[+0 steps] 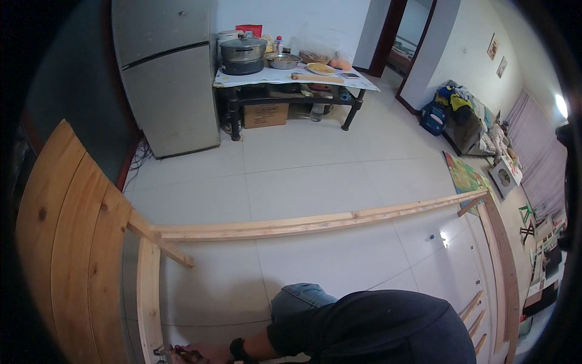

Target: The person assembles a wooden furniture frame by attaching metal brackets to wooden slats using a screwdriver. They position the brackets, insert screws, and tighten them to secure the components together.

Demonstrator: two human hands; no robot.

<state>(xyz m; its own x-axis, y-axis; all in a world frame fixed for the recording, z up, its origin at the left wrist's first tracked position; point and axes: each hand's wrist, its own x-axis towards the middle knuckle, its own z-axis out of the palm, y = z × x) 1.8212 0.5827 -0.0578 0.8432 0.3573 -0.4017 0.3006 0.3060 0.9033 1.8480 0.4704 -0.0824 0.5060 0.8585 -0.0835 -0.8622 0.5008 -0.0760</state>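
Observation:
At the lower left, my right hand [211,350] is closed at the inner side of a pale wooden rail [149,297]. It appears to grip a hand tool with a dark red and yellow handle [193,357]; its exact kind is unclear. A small shiny metal piece [160,352] sits against the rail beside the fingers. A black watch [238,349] is on this wrist, and the dark sleeve [370,321] fills the lower middle. My left hand does not show. The rail belongs to a wooden frame, whose long side rail [291,227] runs across to the right.
A slatted wooden panel [70,236] rises at the left. Small wooden pieces [474,324] lie inside the frame's right end. Beyond stand a grey fridge [173,91] and a low table [273,76] with pots and food. A blue backpack [433,118] leans by a laden sofa.

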